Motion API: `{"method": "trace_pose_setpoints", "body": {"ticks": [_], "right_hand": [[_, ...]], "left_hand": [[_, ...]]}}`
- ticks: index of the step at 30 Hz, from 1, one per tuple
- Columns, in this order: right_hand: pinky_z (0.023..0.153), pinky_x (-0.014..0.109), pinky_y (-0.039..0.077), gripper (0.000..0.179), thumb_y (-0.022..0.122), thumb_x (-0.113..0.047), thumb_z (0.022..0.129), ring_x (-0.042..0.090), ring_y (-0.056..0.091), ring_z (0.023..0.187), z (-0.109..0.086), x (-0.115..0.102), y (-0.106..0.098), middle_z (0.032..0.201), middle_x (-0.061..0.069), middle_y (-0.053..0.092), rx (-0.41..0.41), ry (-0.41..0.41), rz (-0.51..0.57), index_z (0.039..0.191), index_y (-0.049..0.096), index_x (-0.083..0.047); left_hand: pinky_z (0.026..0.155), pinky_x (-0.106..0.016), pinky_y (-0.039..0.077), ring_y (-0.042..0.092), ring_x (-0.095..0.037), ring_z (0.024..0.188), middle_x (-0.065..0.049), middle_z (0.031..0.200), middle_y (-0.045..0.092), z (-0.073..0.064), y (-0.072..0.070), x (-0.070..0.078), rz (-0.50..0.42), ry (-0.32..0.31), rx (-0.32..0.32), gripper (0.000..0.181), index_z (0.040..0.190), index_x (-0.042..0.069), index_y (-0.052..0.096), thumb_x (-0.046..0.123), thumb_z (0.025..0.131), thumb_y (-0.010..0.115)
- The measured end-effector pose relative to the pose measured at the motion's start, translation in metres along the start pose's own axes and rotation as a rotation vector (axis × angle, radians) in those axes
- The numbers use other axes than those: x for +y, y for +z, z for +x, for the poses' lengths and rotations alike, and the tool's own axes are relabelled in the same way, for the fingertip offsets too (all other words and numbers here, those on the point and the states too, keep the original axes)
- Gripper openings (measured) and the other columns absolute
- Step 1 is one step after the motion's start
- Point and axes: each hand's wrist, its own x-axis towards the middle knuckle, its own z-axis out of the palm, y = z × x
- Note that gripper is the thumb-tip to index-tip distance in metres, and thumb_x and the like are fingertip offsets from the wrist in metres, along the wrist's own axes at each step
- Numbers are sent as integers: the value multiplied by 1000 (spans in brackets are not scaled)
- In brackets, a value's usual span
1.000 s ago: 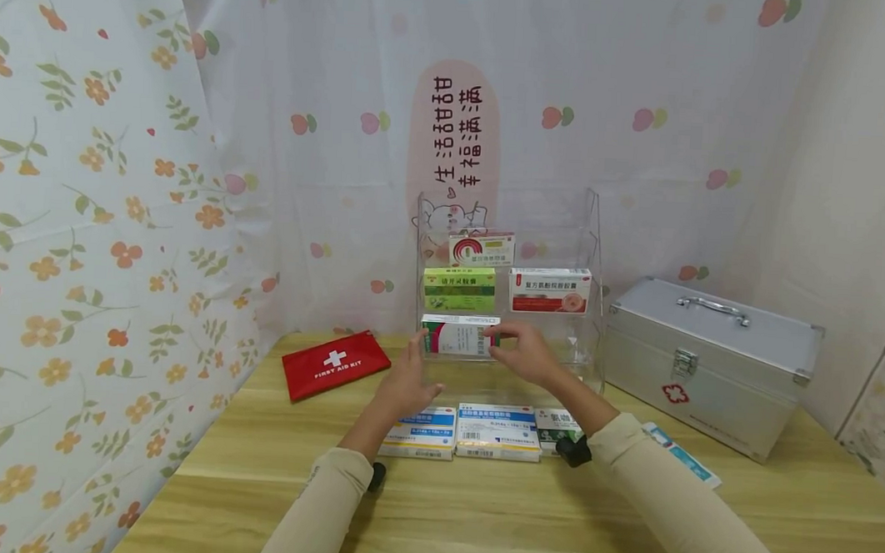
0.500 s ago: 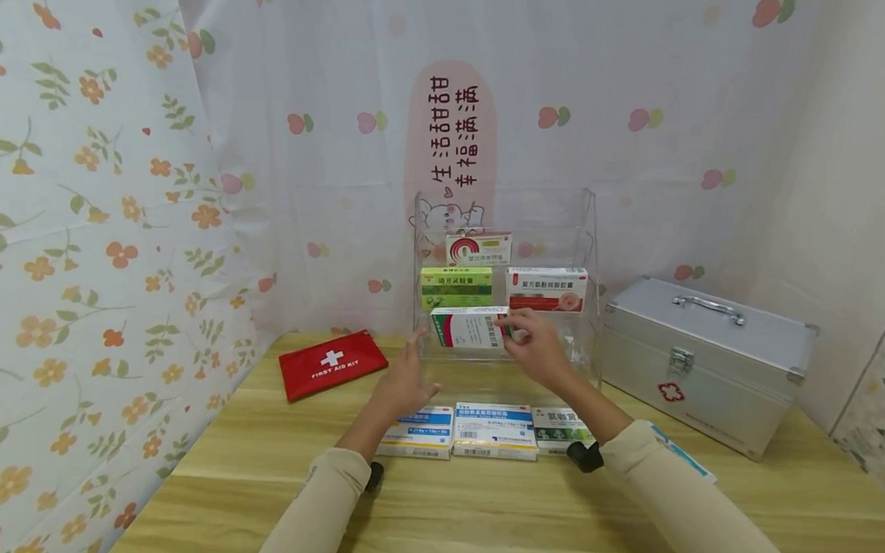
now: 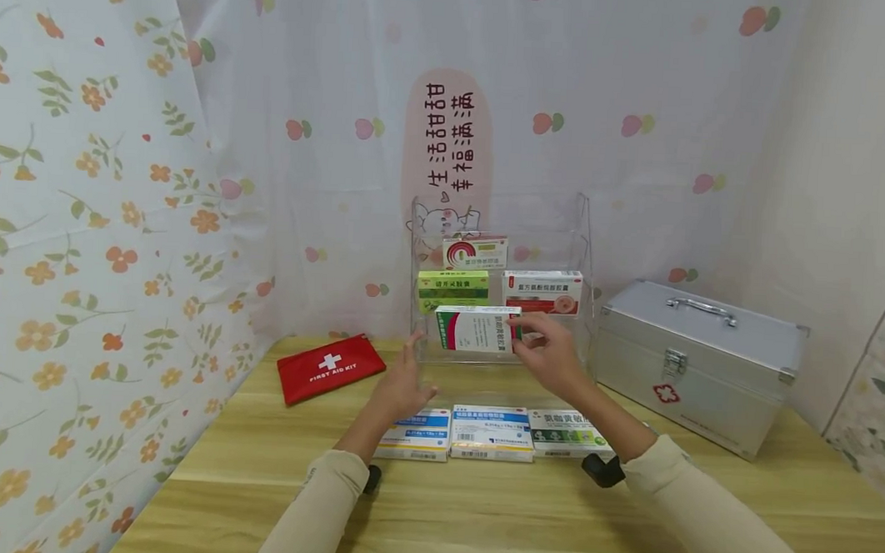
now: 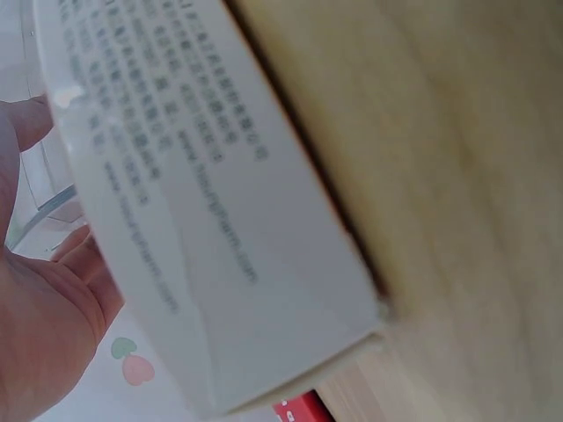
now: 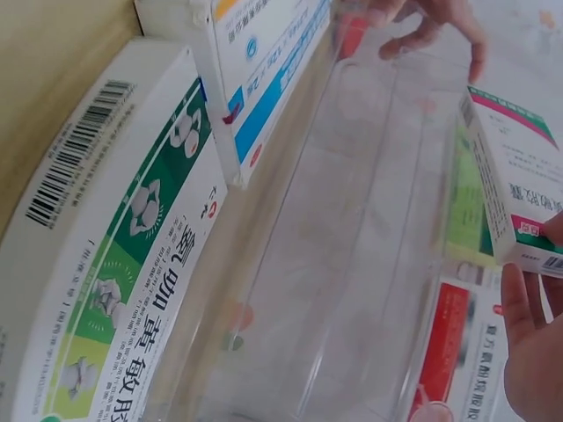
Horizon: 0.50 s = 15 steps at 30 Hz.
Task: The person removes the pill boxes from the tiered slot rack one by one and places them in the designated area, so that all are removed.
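Observation:
In the head view, my right hand (image 3: 551, 353) pinches the right end of a white, green and magenta medicine box (image 3: 477, 330). The box is raised in front of the lower tier of a clear acrylic rack (image 3: 468, 361). My left hand (image 3: 401, 383) is at the rack's left side, fingers extended and thumb apart, touching no box. Higher tiers hold a green medicine box (image 3: 453, 290), a red-and-white one (image 3: 542, 293) and another (image 3: 475, 251) above. The right wrist view shows thumb and fingers on the held box's end (image 5: 519, 176).
Before the rack lie two blue-and-white medicine boxes (image 3: 492, 434) and a green-and-white one (image 3: 569, 433). A red first aid pouch (image 3: 332, 369) lies left, an aluminium case (image 3: 701, 365) stands right. One white box (image 4: 176, 220) fills much of the left wrist view.
My right hand has lifted the white, green and magenta box off the lower tier and drawn it slightly right, away from the left hand. The left hand has hardly moved.

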Motion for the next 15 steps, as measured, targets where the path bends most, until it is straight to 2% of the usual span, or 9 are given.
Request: {"method": "trace_pose_setpoints", "body": {"ticks": [3,8,15], "right_hand": [[72,23,58,33,70,10,83,28,66,94,-5,-6,-4,114,13,67,-3,21,13,113,69,-3],[75,20,57,31,70,5,87,30,67,96,-14,-16,-11,117,15,65,-39,124,86,117,67,-2],[78,19,56,32,70,0,90,32,68,98,-25,-25,-19,119,17,65,-108,212,157,122,65,-2]], "left_hand": [[101,-57,46,48,-42,130,-20,151,36,-1,0,0,0,8,-1,100,156,24,5,24,87,77],[99,-57,47,50,-43,127,-21,151,37,0,0,-2,23,16,5,100,156,24,4,26,87,77],[103,-56,45,47,-41,132,-20,152,35,1,-1,-1,35,1,-5,101,155,29,2,28,87,77]]}}
